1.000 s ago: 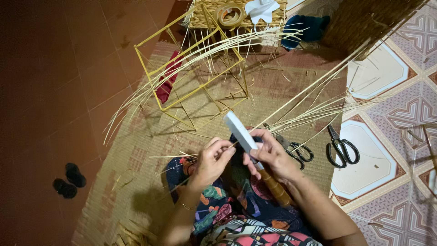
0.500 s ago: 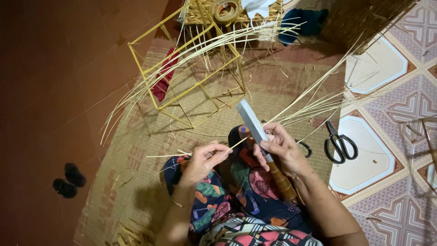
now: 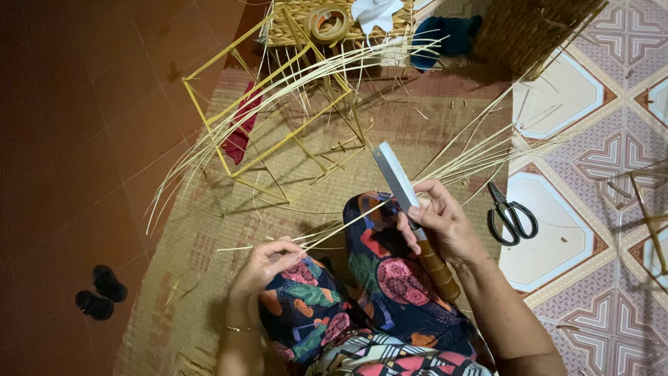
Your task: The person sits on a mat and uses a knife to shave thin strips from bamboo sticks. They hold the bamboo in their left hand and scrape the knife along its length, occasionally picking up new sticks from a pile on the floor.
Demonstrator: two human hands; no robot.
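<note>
My right hand (image 3: pixel 440 221) grips a big knife (image 3: pixel 395 175) by its brown wooden handle, with the flat grey blade pointing up and away from me. My left hand (image 3: pixel 268 260) pinches the near end of a thin bamboo strip (image 3: pixel 342 226) that runs up to the blade. Both hands are over my lap, which is covered in flowered cloth (image 3: pixel 362 292). A bundle of long pale strips (image 3: pixel 480 150) fans out to the right behind the knife.
A yellow bamboo frame (image 3: pixel 278 104) with a red cloth and many loose strips stands ahead on the woven mat (image 3: pixel 202 230). Black scissors (image 3: pixel 511 216) lie on the patterned tiles at right. A tape roll (image 3: pixel 329 21) sits in a basket at the top. Two dark sandals (image 3: pixel 101 292) lie at left.
My hands have drawn apart: the left hand slid down and left along the strip while the knife stayed raised. The view shifted slightly.
</note>
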